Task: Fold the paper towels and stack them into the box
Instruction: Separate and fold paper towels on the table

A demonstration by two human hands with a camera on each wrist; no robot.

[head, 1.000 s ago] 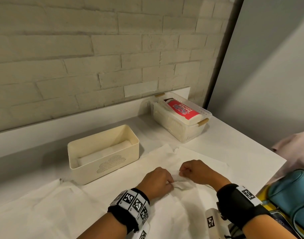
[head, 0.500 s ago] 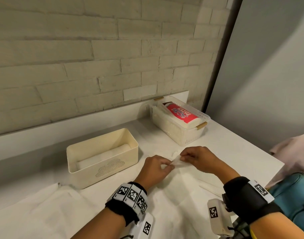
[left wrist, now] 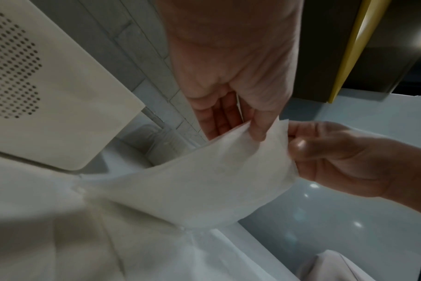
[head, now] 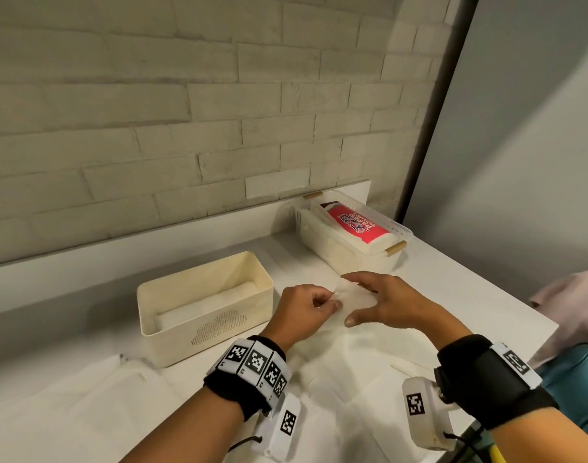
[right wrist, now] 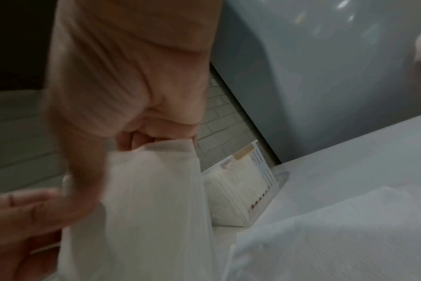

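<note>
A white paper towel (head: 354, 292) is lifted by one edge above the white table (head: 469, 295); the rest of the sheet (head: 346, 369) trails down onto it. My left hand (head: 331, 301) pinches the raised edge between thumb and fingers, as the left wrist view shows (left wrist: 258, 131). My right hand (head: 352, 299) grips the same edge just to the right, fingers curled over it (right wrist: 156, 146). The cream box (head: 205, 305) stands left of my hands, with folded towels (head: 199, 310) lying inside.
A white basket (head: 322, 242) holding a red-labelled paper towel pack (head: 356, 225) stands at the back right by the brick wall. More flat sheets (head: 85, 412) lie at the front left. A teal bag (head: 579, 379) and pink cloth (head: 579, 295) lie beyond the table's right edge.
Both hands have lifted the towel's near edge and carried it away from me toward the back. The right hand's fingers have spread wider.
</note>
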